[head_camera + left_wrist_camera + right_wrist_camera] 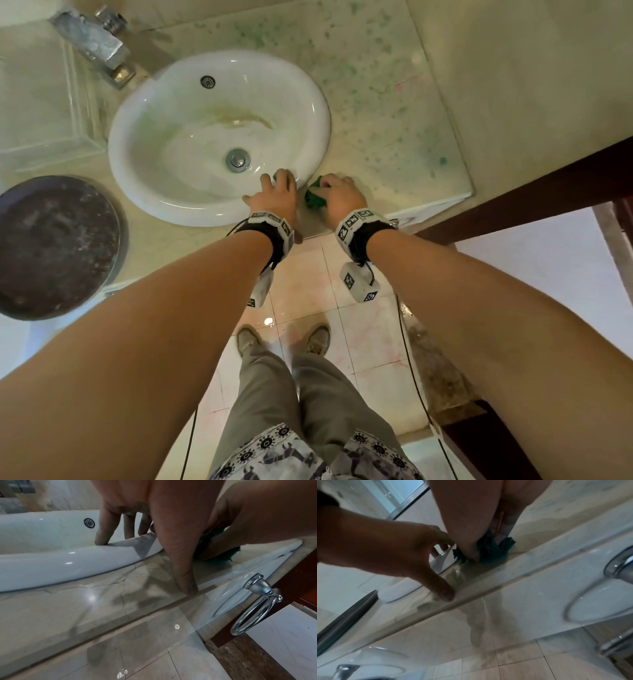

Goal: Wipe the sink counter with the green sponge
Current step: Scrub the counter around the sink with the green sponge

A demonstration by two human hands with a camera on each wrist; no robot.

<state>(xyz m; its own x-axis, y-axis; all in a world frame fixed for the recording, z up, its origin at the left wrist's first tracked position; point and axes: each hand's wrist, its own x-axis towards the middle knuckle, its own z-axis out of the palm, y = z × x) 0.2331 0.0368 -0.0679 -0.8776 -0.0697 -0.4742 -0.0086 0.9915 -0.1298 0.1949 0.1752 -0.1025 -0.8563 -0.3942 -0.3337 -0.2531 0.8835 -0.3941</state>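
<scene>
The green sponge lies on the marble sink counter, just right of the white sink and near the counter's front edge. My right hand grips the sponge from above and presses it onto the counter; in the right wrist view the sponge bunches out between my thumb and fingers. My left hand rests open on the sink's front rim, its fingers straight on the rim and its thumb on the counter's edge. The sponge is mostly hidden there.
Green speckled stains cover the counter to the right of and behind the sink. A metal faucet stands at the back left, a dark round basin at the left. A wooden door frame bounds the right; a chrome towel ring hangs below the edge.
</scene>
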